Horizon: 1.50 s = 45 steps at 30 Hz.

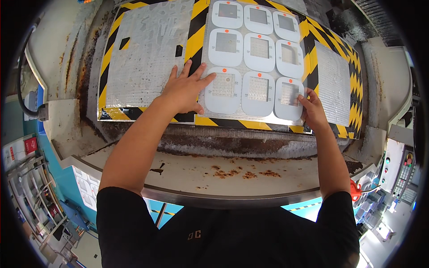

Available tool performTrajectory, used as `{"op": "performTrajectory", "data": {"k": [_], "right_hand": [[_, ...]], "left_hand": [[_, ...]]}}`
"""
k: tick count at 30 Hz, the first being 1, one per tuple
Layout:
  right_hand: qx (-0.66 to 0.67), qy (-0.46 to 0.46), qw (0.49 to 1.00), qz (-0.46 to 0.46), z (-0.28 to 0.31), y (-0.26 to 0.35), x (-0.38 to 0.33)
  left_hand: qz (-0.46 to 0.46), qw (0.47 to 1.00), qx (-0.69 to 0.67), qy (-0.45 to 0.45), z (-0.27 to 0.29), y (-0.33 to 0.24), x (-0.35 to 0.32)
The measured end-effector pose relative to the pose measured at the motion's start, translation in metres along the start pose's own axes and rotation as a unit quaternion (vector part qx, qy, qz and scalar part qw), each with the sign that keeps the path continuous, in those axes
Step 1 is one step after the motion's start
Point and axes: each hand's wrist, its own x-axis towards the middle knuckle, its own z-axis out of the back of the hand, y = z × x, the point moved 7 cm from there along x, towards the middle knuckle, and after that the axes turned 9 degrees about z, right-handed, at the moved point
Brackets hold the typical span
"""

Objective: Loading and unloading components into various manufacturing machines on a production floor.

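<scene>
A clear sheet [205,50] carries several rows of white rounded panels, each with a square window and a small orange mark at its top. It lies on a flat bed edged with yellow and black striped tape [197,27]. My left hand [181,91] is open, fingers spread, at the sheet's left edge beside the near left white panel [223,107]. At the right edge, my right hand [315,111] pinches the sheet's border next to the near right white panel [288,111]. Its thumb lies on top; some fingers are hidden.
Bare ribbed, translucent surface [147,58] lies left of the sheet, and a similar patch [333,82] lies right. A rust-stained machine ledge [241,183] runs between me and the bed. At the far right stands a control panel [402,174] with buttons; shelving [38,196] is at left.
</scene>
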Motion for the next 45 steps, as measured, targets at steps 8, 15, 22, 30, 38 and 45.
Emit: {"op": "performTrajectory", "data": {"k": [8, 15, 22, 30, 38, 45], "right_hand": [[-0.012, -0.003, 1.000, 0.001, -0.004, 0.004, -0.003], [-0.064, -0.021, 0.998, -0.015, -0.005, 0.008, -0.007], [-0.449, -0.071, 0.891, 0.009, -0.003, 0.039, -0.006], [-0.661, -0.017, 0.749, 0.054, -0.010, 0.045, -0.016], [-0.672, -0.005, 0.739, 0.037, -0.013, 0.044, -0.016], [-0.676, 0.001, 0.736, 0.021, -0.013, 0.044, -0.017]], "left_hand": [[0.005, 1.000, -0.001, 0.003, 0.001, 0.000, -0.002], [0.003, 1.000, -0.004, 0.006, -0.001, -0.002, -0.001], [0.000, 1.000, 0.014, -0.020, -0.002, 0.000, 0.001], [0.004, 1.000, 0.009, -0.008, 0.001, -0.011, 0.001], [0.026, 0.999, 0.036, 0.012, 0.003, -0.013, 0.001], [0.026, 0.999, 0.035, 0.014, 0.001, -0.013, 0.003]]}}
